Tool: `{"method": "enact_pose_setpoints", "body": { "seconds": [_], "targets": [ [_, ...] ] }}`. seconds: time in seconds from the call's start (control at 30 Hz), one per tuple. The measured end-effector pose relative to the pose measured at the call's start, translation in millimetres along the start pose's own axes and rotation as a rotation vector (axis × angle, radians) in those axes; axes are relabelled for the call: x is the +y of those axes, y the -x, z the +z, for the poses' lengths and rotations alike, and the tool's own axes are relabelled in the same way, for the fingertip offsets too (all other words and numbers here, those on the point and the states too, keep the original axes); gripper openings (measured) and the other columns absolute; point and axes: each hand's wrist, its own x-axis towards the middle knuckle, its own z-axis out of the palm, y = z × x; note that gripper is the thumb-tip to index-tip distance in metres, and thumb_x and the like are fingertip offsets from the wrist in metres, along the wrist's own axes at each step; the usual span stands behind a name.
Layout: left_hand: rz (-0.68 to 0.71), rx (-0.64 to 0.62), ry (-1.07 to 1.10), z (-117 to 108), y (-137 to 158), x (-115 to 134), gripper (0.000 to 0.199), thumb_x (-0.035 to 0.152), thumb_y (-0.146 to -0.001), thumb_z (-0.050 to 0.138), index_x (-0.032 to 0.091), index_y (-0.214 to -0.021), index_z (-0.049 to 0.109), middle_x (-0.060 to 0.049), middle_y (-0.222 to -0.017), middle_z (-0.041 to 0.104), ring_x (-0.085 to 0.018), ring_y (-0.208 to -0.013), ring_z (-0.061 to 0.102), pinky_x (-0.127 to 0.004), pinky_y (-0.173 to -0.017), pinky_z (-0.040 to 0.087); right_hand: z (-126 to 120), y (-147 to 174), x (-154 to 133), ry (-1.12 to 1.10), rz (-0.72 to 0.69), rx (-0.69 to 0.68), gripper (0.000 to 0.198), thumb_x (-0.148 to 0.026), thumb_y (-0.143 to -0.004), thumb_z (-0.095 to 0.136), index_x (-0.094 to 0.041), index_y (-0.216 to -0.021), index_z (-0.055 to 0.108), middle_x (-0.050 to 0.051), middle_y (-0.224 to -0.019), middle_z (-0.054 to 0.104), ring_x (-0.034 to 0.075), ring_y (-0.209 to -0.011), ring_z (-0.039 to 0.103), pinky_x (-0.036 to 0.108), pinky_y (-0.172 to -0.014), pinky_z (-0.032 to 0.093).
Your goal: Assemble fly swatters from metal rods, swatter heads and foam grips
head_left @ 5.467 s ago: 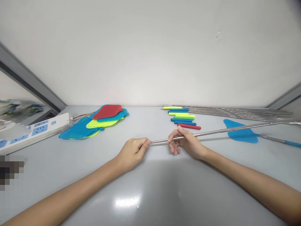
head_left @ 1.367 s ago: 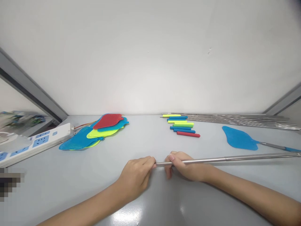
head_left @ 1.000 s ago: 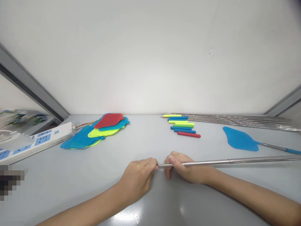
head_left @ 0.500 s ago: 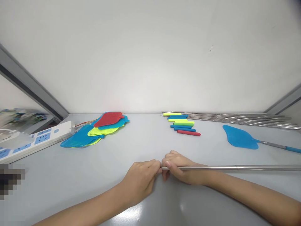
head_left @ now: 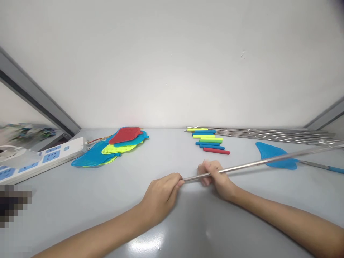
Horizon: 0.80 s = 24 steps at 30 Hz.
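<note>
A silvery metal telescopic rod slants up to the right above the table, with a joint between its thinner and thicker sections. My left hand pinches the thin left end, hiding the tip. Further along, my right hand is closed around the rod, its fingers slightly blurred. Behind the rod lies a blue fly swatter head on a metal stem with a blue grip at the right edge.
Swatter heads in red, blue and yellow overlap at left. Several coloured tube handles lie mid-table beside a bundle of thin metal rods along the wall. A white power strip stands at the left edge.
My right hand has slid right along the rod, away from my left hand, exposing more of the thin section. The rod's right end has swung upward from nearly level.
</note>
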Motion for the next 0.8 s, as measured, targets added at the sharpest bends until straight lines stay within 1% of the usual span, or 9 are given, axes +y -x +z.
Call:
{"method": "enact_pose_setpoints", "body": {
  "seconds": [0.07, 0.1, 0.17, 0.27, 0.4, 0.53, 0.7, 0.8],
  "targets": [
    [-0.043, 0.003, 0.024, -1.0, -1.8, -0.5, 0.028, 0.028, -0.088, 0.02, 0.02, -0.074, 0.042, 0.003, -0.065, 0.049, -0.011, -0.058, 0.045, -0.022, -0.054, 0.034, 0.1, -3.2, 3.4, -0.173, 0.04, 0.175, 0.054, -0.044, -0.083, 0.03, -0.018, -0.035, 0.029, -0.004, -0.034, 0.025, 0.008, -0.036, 0.031, 0.024, -0.043, 0.024],
    [-0.055, 0.001, 0.029, -1.5, -2.7, -0.5, 0.028, 0.028, -0.088, 0.02, 0.02, -0.074, 0.042, 0.003, -0.065, 0.049, -0.011, -0.058, 0.045, -0.022, -0.054, 0.035, 0.4, -4.7, 4.5, -0.218, 0.064, 0.218, 0.054, -0.043, -0.083, 0.031, -0.018, -0.035, 0.027, -0.004, -0.034, 0.023, 0.008, -0.035, 0.03, 0.024, -0.042, 0.023],
    [-0.063, -0.008, 0.029, -2.3, -3.8, -0.4, 0.028, 0.029, -0.088, 0.02, 0.02, -0.073, 0.042, 0.003, -0.065, 0.049, -0.011, -0.058, 0.045, -0.022, -0.054, 0.035, 1.6, -6.9, 5.3, -0.229, 0.085, 0.223, 0.054, -0.04, -0.082, 0.035, -0.018, -0.034, 0.027, -0.004, -0.033, 0.023, 0.008, -0.035, 0.031, 0.024, -0.042, 0.023],
    [-0.06, -0.023, 0.015, -2.3, -4.5, -0.2, 0.028, 0.029, -0.088, 0.021, 0.02, -0.071, 0.041, 0.003, -0.064, 0.048, -0.011, -0.057, 0.044, -0.022, -0.053, 0.034, 3.2, -6.8, 4.4, -0.173, 0.062, 0.18, 0.053, -0.038, -0.082, 0.036, -0.017, -0.034, 0.03, -0.004, -0.033, 0.027, 0.008, -0.036, 0.033, 0.025, -0.043, 0.024],
    [-0.053, -0.036, -0.001, -1.0, -4.3, -0.8, 0.028, 0.029, -0.088, 0.019, 0.019, -0.069, 0.038, 0.003, -0.061, 0.047, -0.011, -0.054, 0.043, -0.022, -0.051, 0.033, 3.4, -4.0, 2.7, -0.066, 0.046, 0.128, 0.054, -0.04, -0.083, 0.033, -0.017, -0.034, 0.033, -0.003, -0.034, 0.031, 0.009, -0.037, 0.035, 0.025, -0.045, 0.026],
    [-0.046, -0.027, -0.005, 0.0, -3.1, -3.6, 0.029, 0.029, -0.088, 0.019, 0.019, -0.067, 0.036, 0.003, -0.059, 0.045, -0.011, -0.053, 0.043, -0.021, -0.05, 0.032, 2.3, -3.6, 1.2, 0.03, 0.075, 0.021, 0.055, -0.041, -0.084, 0.03, -0.017, -0.035, 0.037, 0.0, -0.036, 0.039, 0.009, -0.041, 0.039, 0.025, -0.05, 0.031],
    [-0.042, -0.014, -0.006, 0.5, -1.6, -7.1, 0.029, 0.029, -0.088, 0.019, 0.019, -0.066, 0.035, 0.004, -0.057, 0.044, -0.011, -0.051, 0.042, -0.021, -0.049, 0.031, 1.7, -4.3, -0.6, 0.027, 0.087, -0.13, 0.054, -0.042, -0.085, 0.026, -0.016, -0.039, 0.04, 0.001, -0.043, 0.043, 0.011, -0.048, 0.045, 0.026, -0.056, 0.035],
    [-0.042, -0.02, -0.001, 0.2, -1.7, -7.5, 0.029, 0.029, -0.088, 0.019, 0.019, -0.066, 0.035, 0.004, -0.057, 0.045, -0.011, -0.051, 0.043, -0.021, -0.049, 0.03, 1.8, -2.9, -1.2, 0.065, 0.097, -0.188, 0.052, -0.043, -0.085, 0.025, -0.017, -0.042, 0.039, 0.001, -0.047, 0.046, 0.011, -0.051, 0.045, 0.026, -0.057, 0.035]
  ]
}}
